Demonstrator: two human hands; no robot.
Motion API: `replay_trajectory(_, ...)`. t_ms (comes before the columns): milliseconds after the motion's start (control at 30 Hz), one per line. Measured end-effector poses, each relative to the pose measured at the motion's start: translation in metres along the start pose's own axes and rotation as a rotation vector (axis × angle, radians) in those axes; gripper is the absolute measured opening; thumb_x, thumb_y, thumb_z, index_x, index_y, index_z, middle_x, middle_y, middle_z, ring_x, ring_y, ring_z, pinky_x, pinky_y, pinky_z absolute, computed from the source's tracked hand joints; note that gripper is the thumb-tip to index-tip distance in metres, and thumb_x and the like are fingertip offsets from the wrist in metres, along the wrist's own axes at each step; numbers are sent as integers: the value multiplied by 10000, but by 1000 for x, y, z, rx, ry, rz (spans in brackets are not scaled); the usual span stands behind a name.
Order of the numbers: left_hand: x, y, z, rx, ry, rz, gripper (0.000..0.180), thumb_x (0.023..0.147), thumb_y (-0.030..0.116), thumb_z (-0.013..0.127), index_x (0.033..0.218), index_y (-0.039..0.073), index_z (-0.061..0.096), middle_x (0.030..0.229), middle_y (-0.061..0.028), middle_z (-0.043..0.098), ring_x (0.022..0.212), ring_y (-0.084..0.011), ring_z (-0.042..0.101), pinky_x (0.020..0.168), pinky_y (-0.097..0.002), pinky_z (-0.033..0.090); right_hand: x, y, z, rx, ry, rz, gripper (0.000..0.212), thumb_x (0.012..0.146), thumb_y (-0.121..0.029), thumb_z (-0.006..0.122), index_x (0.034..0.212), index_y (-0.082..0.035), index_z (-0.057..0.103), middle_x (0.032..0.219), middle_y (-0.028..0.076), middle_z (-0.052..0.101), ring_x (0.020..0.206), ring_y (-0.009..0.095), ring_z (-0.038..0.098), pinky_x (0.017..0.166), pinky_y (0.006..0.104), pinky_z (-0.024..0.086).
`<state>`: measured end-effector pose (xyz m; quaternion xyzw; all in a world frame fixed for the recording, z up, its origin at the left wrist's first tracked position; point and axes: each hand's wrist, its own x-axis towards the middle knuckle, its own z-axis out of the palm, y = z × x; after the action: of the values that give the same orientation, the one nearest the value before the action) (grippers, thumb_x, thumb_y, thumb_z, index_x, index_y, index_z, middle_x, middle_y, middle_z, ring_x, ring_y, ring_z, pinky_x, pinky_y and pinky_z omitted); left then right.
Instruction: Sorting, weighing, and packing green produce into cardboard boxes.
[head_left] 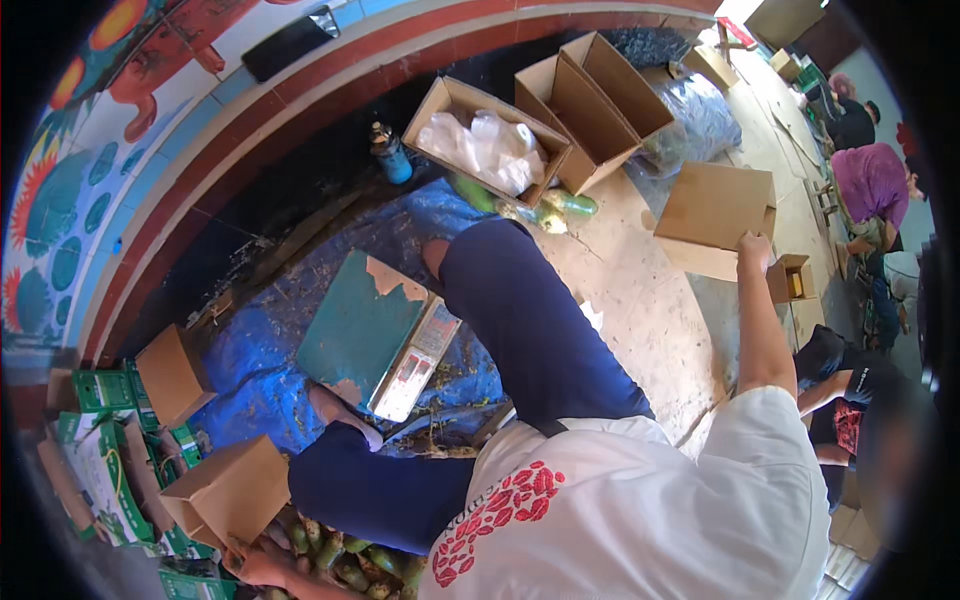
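My right hand (755, 250), at the end of an outstretched arm, grips the near edge of a brown cardboard box (712, 205) at the right. On the lower left, my left hand (252, 563) has its fingers closed at the lower edge of another cardboard box (232, 492), which is tilted. Beside that hand lies a pile of green and brown oblong produce (350, 565), partly hidden by my leg. Between my legs is a platform scale (365, 325) with a worn green top and a display panel.
Blue tarp (260, 360) covers the floor under the scale. Ahead stand a carton with white plastic bags (485, 145), open boxes (590, 110), a blue bottle (391, 160) and green produce (565, 203). Green cartons (105, 470) are stacked left. Other people (872, 185) work at right.
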<state>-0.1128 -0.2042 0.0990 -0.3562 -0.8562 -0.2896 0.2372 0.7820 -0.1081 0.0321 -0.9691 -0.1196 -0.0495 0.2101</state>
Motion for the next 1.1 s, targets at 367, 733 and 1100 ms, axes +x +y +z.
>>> replay_trajectory(367,34,51,-23,-143,108,-60,308,792,272,586,876,-25,583,934,-109,589,846,-211,551,709,-308,447,-66,-18,79,-233,-175,-461,430,768,-178,525,1176,-89,417,1056,156,525,964,305,509,825,397,410)
replay_trajectory(733,52,166,-30,-382,184,99,213,775,73,594,927,-51,511,1035,-158,548,899,-210,537,761,-286,454,-192,-165,30,559,-438,-849,224,764,-134,556,957,-20,551,909,137,567,810,264,573,712,323,455)
replay_trajectory(1100,0,293,-29,-427,-57,877,181,685,-23,628,835,17,535,1042,-99,532,1048,-302,457,835,-382,374,-398,-316,-146,1211,-399,-1922,400,656,-135,581,1043,-92,490,1086,145,477,1001,281,477,820,385,387)
